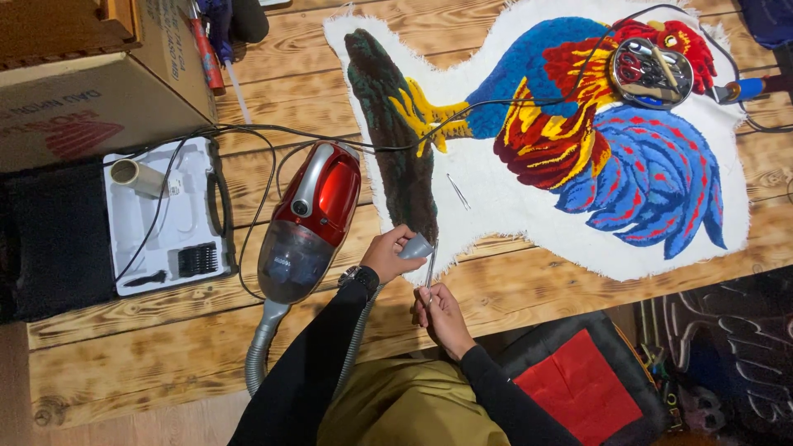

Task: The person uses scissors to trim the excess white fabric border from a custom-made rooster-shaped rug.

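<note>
the left hand (387, 254) is closed around a grey vacuum nozzle (416, 246), which rests against the lower edge of the tufted rug (504, 206) where the dark tail section ends; the nozzle's mouth points to the right in the picture, toward the rug's fringe, and its long axis runs roughly left to right; the right hand (442, 318) pinches a thin metal tool (430, 266) between closed fingers; the tool stands nearly upright in the picture, its tip pointing away from the person at the rug edge, just beside the nozzle; what kind of tool it is cannot be made out, it is too slim; the rug shows a rooster in blue, red and yellow on a white ground, its long axis lying across the wooden table (165, 347); a red canister vacuum (307, 221) lies just left of the left hand, its grey hose (263, 347) passing down under the black sleeve, where the run to the nozzle is hidden; a round metal tin (652, 73) holding scissors sits on the rooster's head; a white moulded tray (169, 216) lies farther left; the cardboard box (74, 91) is cut off by the frame.
</note>
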